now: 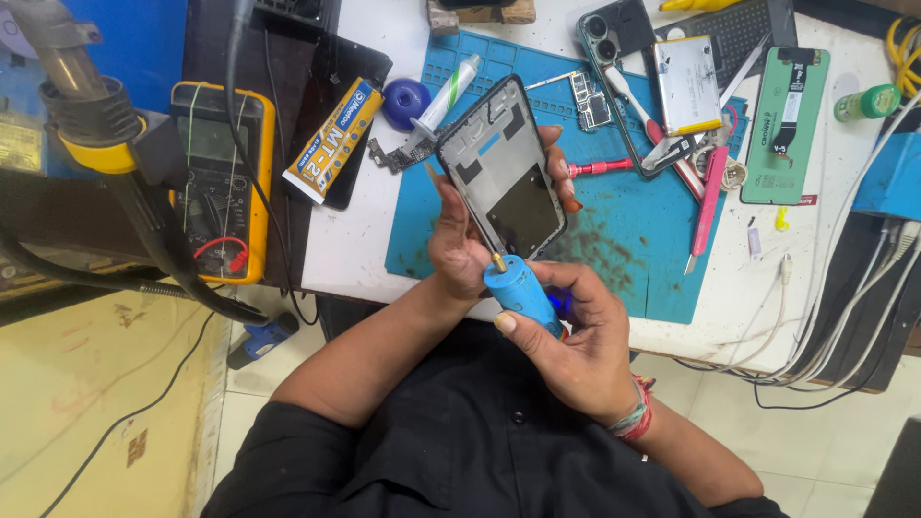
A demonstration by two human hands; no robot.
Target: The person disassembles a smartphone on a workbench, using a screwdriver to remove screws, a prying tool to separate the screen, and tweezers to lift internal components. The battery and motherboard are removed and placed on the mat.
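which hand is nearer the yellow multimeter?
Left. The left hand grips the phone frame at its lower edge, on the side toward the yellow multimeter. The right hand holds the blue tool farther away, nearer the body.

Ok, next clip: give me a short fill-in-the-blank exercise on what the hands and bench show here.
1. The left hand holds up a phone ____ with a dark rectangular opening.
2. The right hand grips a ____ cylindrical tool with a brass tip.
3. The work mat on the white bench is ____.
4. The multimeter at the left has a ____ casing.

Missing words: frame; blue; blue; yellow
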